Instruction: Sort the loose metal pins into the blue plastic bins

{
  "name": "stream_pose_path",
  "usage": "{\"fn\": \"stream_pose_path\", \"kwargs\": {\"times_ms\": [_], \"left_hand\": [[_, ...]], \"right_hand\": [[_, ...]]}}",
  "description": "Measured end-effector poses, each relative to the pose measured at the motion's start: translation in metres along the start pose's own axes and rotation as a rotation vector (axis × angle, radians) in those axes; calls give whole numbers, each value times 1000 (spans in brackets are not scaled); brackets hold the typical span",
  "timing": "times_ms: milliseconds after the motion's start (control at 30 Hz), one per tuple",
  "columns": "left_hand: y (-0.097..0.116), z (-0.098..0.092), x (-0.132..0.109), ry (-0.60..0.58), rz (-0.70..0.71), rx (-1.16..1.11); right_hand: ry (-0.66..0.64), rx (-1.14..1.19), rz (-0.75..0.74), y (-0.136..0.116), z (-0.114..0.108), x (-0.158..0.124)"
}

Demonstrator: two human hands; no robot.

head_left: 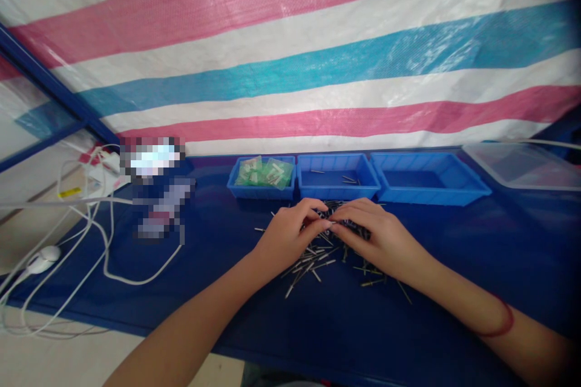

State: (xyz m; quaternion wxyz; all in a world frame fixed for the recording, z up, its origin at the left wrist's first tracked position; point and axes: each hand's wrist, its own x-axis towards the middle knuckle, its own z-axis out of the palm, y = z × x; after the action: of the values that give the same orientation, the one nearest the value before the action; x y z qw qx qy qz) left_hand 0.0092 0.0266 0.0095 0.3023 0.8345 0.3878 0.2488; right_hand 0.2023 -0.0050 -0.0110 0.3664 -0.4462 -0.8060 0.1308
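A loose pile of thin metal pins (318, 263) lies on the blue table (454, 254) in front of three blue bins. My left hand (290, 233) rests on the pile's left side with its fingers curled in a pinch. My right hand (372, 233) lies over the pile's right side, fingers bent and pressed together, meeting the left fingertips at the pile's top. What each pinch holds is too small to make out. A red band circles my right wrist.
The left blue bin (262, 178) holds small green-printed bags. The middle bin (336, 178) has a few pins, and the right bin (429, 184) looks bare. A clear plastic tray (521, 166) sits far right. White cables (91, 236) trail at the left edge. A striped tarp hangs behind.
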Motion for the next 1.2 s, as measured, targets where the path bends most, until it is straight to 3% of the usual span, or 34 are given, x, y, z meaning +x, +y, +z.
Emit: {"fn": "stream_pose_path", "kwargs": {"times_ms": [167, 400, 633, 967, 1100, 1200], "left_hand": [[0, 1, -2, 2, -14, -37], [-4, -1, 0, 62, 193, 137], [-5, 6, 0, 106, 203, 95], [-3, 3, -1, 208, 148, 80], [-1, -1, -1, 226, 119, 80], [-3, -2, -1, 207, 85, 106]], "right_hand": [[-21, 132, 30, -4, -2, 0], [74, 177, 133, -6, -4, -1], [128, 163, 181, -11, -2, -2], [131, 127, 74, -10, -2, -2], [134, -5, -6, -1, -7, 3], [248, -233, -16, 12, -13, 9]]}}
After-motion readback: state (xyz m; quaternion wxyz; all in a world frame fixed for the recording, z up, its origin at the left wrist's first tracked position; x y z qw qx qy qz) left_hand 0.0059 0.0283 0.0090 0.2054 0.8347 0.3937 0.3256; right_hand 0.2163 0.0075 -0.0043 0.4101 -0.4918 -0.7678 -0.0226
